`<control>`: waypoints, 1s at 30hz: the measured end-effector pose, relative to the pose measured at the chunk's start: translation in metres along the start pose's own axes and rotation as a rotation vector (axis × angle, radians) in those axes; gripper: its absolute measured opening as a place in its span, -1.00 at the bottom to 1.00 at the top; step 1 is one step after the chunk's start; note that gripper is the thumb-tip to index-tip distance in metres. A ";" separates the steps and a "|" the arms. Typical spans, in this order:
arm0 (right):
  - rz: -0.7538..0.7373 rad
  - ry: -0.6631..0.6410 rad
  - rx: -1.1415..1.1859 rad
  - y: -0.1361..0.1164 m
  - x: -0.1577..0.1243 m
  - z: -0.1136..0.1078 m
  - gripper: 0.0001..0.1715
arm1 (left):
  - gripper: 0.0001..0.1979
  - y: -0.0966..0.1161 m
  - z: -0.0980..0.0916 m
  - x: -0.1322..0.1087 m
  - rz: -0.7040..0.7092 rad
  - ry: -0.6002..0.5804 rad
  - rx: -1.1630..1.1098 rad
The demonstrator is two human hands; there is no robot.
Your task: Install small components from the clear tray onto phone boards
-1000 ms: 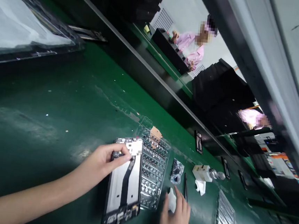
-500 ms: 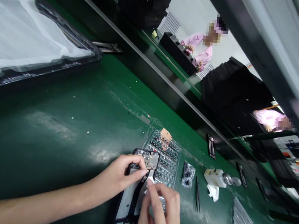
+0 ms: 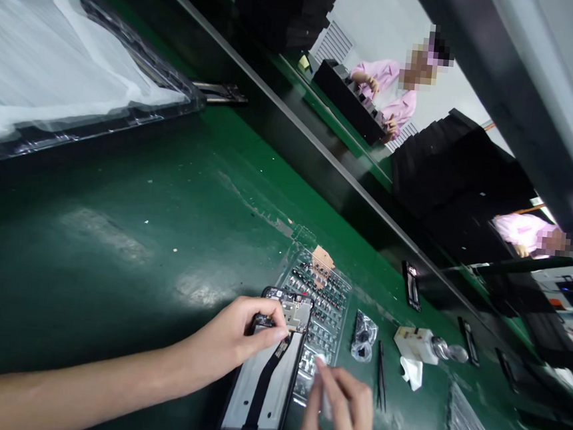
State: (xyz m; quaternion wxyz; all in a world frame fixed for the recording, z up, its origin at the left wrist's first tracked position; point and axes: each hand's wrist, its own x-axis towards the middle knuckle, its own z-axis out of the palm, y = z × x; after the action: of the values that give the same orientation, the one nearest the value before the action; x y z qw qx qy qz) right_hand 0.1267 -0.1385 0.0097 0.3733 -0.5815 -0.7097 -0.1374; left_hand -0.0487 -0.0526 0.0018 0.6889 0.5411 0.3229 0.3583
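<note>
On the green bench (image 3: 110, 280), a phone frame (image 3: 262, 380) is pinched by the left hand (image 3: 233, 331), a white scrap (image 3: 326, 386) by the right hand (image 3: 339, 417); the parts tray (image 3: 326, 305) could be jolted by a slip.

Brightness: I read the scene as evenly bright, with soft light falling from above.
Glare: I note pale sheen patches on the green bench mat (image 3: 107, 234) and a hot white wash across the plastic sheeting (image 3: 55, 41).
Shadows: I see faint, soft shadows, with deep darkness on the black panel (image 3: 288, 198).
Blur: I find the right hand's fingers (image 3: 344, 407) slightly soft.
Distortion: I see a strongly tilted, wide-angle view, stretched toward the edges.
</note>
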 end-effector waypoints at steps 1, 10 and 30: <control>0.023 0.027 -0.071 0.014 -0.005 -0.007 -0.69 | -0.83 0.000 0.000 0.000 -0.009 -0.006 0.001; 0.622 -0.229 -0.189 0.057 -0.008 -0.021 -0.51 | -0.82 0.001 0.000 -0.002 -0.019 -0.069 0.022; 1.140 -0.249 1.335 -0.024 0.006 0.029 -0.81 | -0.85 -0.003 -0.010 -0.003 0.957 0.271 0.816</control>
State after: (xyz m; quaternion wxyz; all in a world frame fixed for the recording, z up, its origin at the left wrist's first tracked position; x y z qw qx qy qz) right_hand 0.0935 -0.1222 -0.0003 0.5664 -0.5185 -0.2797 0.5763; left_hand -0.0575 -0.0503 -0.0030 0.1446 0.7938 0.2406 0.5395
